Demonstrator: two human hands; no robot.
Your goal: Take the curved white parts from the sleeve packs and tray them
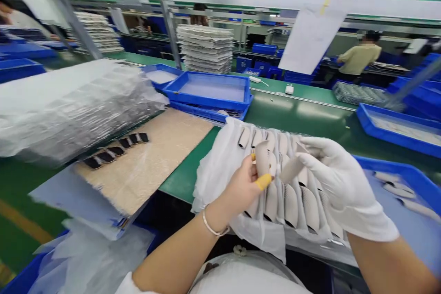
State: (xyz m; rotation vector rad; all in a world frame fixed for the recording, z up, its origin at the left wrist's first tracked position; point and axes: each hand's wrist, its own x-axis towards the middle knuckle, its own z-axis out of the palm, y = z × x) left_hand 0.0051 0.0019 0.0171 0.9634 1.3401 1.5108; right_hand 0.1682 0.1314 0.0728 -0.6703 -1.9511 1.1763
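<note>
My left hand, bare with yellow covers on two fingertips, holds a curved beige piece upright between thumb and fingers. White-gloved, my right hand pinches another beige piece, slightly blurred, close to the first. Both hands are above a tray lined with white sheet, where rows of similar curved pieces with dark mesh-like insides rest in slots. Part of the rows is hidden behind the hands.
A blue tray with several beige pieces is at right. Dark pieces lie on a tan board at left. Blue trays and stacked white trays stand behind. A person works farther back.
</note>
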